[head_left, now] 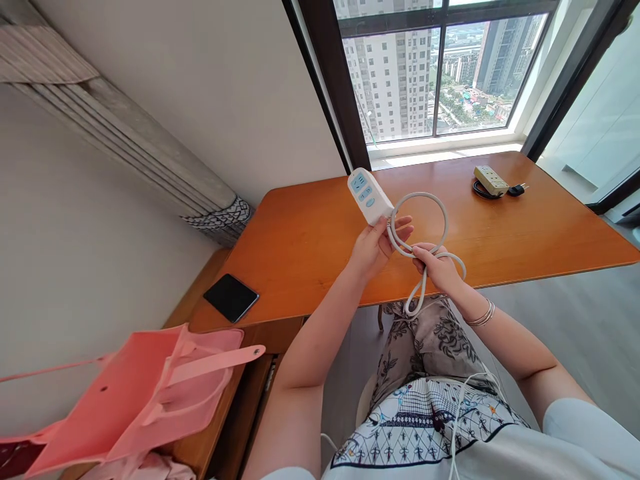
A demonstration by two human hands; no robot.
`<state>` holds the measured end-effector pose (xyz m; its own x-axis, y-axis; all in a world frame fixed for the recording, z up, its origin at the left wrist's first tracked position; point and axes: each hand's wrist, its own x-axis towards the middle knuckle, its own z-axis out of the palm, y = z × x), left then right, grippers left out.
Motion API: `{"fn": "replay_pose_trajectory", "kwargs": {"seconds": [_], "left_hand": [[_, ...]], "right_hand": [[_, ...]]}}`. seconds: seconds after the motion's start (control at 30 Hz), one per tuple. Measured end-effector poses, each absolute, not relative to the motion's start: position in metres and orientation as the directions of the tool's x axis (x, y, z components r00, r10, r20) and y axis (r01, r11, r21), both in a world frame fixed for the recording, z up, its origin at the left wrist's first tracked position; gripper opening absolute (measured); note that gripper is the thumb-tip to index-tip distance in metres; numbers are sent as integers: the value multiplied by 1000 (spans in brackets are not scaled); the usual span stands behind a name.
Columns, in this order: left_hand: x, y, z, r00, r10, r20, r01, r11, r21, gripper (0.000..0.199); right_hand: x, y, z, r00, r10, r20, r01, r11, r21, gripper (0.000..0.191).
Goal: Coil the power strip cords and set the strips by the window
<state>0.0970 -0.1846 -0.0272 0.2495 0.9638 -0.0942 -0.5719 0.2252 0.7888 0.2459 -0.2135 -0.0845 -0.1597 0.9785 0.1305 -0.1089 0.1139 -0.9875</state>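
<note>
A white power strip (370, 195) with pale blue socket faces is held above the table by my left hand (376, 245), whose fingers close around its lower end. Its white cord (445, 212) makes a large loop beside the strip. My right hand (438, 265) pinches that cord at the bottom of the loop, and more of the cord hangs below in a narrow bend. The plug end of the cord is hard to make out. Both hands are over the near edge of the orange-brown wooden table (310, 233).
A second, cream power strip (491, 180) with a black cord and plug (517, 190) lies at the table's far right. A dark tablet (231, 297) rests at the left edge. A pink bag (150, 393) stands lower left. Beyond the table is a window (440, 73).
</note>
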Motion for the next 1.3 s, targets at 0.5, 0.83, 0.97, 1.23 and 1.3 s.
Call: {"fn": "replay_pose_trajectory", "kwargs": {"seconds": [0.5, 0.83, 0.97, 1.23, 1.3], "left_hand": [[87, -187, 14, 136, 985, -103, -742, 171, 648, 32], [76, -192, 52, -63, 998, -18, -711, -32, 703, 33], [100, -201, 54, 25, 999, -35, -705, 43, 708, 31], [103, -201, 57, 24, 1000, 2, -716, 15, 698, 29], [86, -196, 59, -31, 999, 22, -717, -38, 696, 27]], "right_hand": [[262, -230, -97, -563, 826, -32, -156, -143, -977, 42], [323, -256, -89, -873, 407, -267, 145, -308, -940, 63], [291, -246, -66, -485, 862, 146, -191, 59, -980, 65], [230, -239, -110, -861, 508, 29, -83, -83, -993, 55], [243, -244, -114, -872, 487, -44, 61, 20, -998, 40]]}}
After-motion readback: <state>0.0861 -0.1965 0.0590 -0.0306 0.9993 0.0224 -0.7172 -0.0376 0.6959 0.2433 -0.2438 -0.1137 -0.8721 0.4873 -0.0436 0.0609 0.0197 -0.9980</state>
